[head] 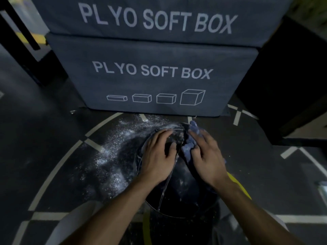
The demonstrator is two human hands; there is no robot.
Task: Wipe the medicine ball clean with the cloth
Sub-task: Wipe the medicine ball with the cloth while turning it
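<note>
A large black medicine ball (178,190) with pale seams and white dust specks sits on the dark floor right below me. My left hand (157,154) lies flat on its upper left side with fingers spread, holding nothing. My right hand (207,156) presses a crumpled blue cloth (190,144) against the ball's upper right side. The cloth bunches out beyond the fingertips, and part of it is hidden under the palm.
Two stacked grey boxes marked PLYO SOFT BOX (152,80) stand close behind the ball. White powder (113,152) is scattered on the floor to the ball's left. Pale painted lines (53,172) cross the floor. A dark block (290,85) stands at the right.
</note>
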